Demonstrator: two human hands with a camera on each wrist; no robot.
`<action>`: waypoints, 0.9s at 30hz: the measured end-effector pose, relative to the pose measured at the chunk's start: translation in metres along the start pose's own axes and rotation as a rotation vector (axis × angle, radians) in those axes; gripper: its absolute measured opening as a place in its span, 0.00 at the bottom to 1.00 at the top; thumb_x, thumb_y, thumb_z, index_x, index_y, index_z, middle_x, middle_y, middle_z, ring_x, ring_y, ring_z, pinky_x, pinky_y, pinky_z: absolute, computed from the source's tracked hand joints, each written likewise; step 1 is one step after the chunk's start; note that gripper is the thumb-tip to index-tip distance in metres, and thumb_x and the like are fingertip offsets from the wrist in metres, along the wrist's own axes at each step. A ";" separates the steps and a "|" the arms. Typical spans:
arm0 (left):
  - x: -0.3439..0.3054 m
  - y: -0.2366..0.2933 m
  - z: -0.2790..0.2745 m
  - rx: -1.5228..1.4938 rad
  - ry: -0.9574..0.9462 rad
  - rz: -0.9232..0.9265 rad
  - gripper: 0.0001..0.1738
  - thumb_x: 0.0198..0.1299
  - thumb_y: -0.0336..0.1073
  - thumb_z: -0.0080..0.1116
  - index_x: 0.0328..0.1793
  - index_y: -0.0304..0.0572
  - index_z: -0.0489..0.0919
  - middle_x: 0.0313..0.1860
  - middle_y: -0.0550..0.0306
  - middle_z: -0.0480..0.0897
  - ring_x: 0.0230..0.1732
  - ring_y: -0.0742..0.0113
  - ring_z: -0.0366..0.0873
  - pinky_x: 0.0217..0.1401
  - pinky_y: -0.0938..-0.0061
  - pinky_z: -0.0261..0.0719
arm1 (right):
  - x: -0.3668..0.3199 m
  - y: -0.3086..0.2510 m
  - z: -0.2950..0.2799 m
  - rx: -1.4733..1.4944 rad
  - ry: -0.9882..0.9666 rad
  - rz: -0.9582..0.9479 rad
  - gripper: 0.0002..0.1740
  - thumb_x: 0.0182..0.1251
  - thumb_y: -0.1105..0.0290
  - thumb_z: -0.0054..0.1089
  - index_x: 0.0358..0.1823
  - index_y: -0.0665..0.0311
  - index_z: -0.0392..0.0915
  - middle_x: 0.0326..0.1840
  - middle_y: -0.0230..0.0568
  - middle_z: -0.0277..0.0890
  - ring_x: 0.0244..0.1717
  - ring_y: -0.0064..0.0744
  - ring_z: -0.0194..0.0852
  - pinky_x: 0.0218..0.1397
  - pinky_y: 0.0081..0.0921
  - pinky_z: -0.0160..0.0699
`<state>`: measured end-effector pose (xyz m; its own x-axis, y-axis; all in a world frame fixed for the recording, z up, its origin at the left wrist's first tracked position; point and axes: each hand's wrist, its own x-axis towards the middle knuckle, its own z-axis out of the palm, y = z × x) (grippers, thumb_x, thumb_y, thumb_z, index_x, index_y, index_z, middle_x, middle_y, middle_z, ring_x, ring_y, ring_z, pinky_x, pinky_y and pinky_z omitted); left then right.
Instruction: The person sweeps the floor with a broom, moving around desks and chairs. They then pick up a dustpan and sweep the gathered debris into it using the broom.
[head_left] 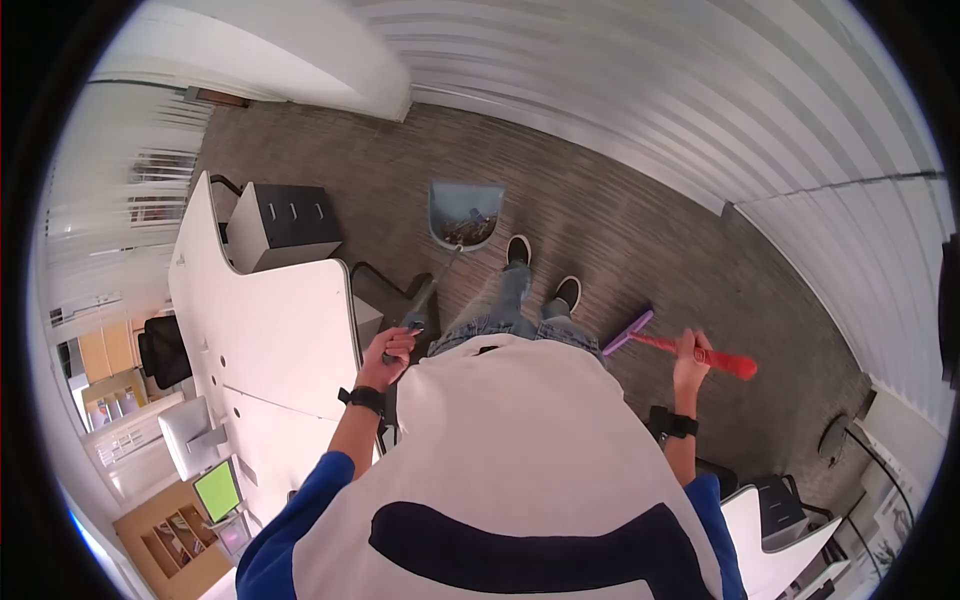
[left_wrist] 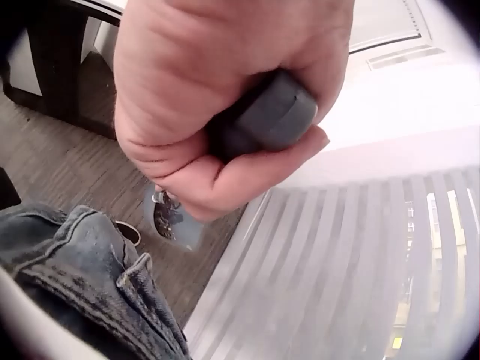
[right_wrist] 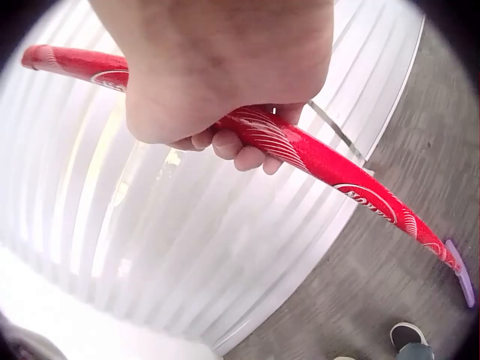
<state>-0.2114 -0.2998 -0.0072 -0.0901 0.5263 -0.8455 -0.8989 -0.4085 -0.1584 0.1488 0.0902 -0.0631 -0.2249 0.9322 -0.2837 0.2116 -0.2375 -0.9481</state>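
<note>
My left hand [head_left: 390,358] grips the dark grey handle [head_left: 423,302] of a long-handled dustpan. At the far end hangs its translucent blue-grey pan [head_left: 465,191], ahead of my feet, with dark debris [head_left: 470,226] inside. The left wrist view shows fingers and thumb wrapped around the handle's end [left_wrist: 283,112], and the pan lies small below. Out to the right, my right hand [head_left: 692,358] holds a broom by its red handle [right_wrist: 360,193], fingers curled round it. The handle slopes down to a narrow purple broom head [head_left: 630,330] beside my right leg.
White desks [head_left: 280,310] run along the left, with a grey drawer cabinet [head_left: 290,225] and a black chair [head_left: 165,350]. A pale ribbed wall [head_left: 640,90] curves along the front and right. Grey striped carpet [head_left: 600,220] lies underfoot. A dark round object [head_left: 833,440] stands at right.
</note>
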 end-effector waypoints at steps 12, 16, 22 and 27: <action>0.003 0.002 0.006 0.026 -0.090 0.074 0.11 0.59 0.24 0.43 0.47 0.25 0.65 0.17 0.68 0.58 0.15 0.83 0.55 0.10 0.90 0.54 | 0.006 0.009 0.011 -0.095 -0.159 -0.032 0.16 0.58 0.74 0.49 0.14 0.65 0.61 0.14 0.27 0.63 0.18 0.15 0.57 0.21 0.18 0.58; 0.001 0.003 0.010 -0.002 -0.074 0.054 0.12 0.58 0.25 0.43 0.46 0.20 0.63 0.18 0.68 0.60 0.15 0.83 0.58 0.12 0.89 0.59 | 0.012 0.004 0.017 -0.025 -0.149 -0.066 0.16 0.58 0.74 0.49 0.13 0.65 0.60 0.14 0.27 0.63 0.18 0.15 0.57 0.21 0.19 0.57; 0.007 0.005 0.000 0.043 0.030 0.127 0.10 0.56 0.24 0.45 0.40 0.20 0.64 0.17 0.68 0.61 0.15 0.82 0.59 0.11 0.90 0.59 | 0.020 -0.008 0.008 -0.164 -0.163 -0.115 0.17 0.58 0.74 0.49 0.12 0.65 0.59 0.11 0.27 0.58 0.15 0.16 0.55 0.19 0.19 0.55; 0.007 0.007 -0.026 0.156 0.051 0.118 0.04 0.54 0.23 0.46 0.29 0.33 0.64 0.17 0.68 0.61 0.15 0.82 0.59 0.13 0.90 0.57 | 0.029 -0.034 0.007 -0.091 -0.186 -0.030 0.17 0.57 0.75 0.48 0.12 0.65 0.57 0.10 0.28 0.56 0.15 0.15 0.54 0.18 0.19 0.54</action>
<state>-0.2073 -0.3182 -0.0271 -0.1803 0.4413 -0.8791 -0.9394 -0.3421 0.0209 0.1284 0.1236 -0.0400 -0.4024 0.8700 -0.2850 0.2856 -0.1765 -0.9420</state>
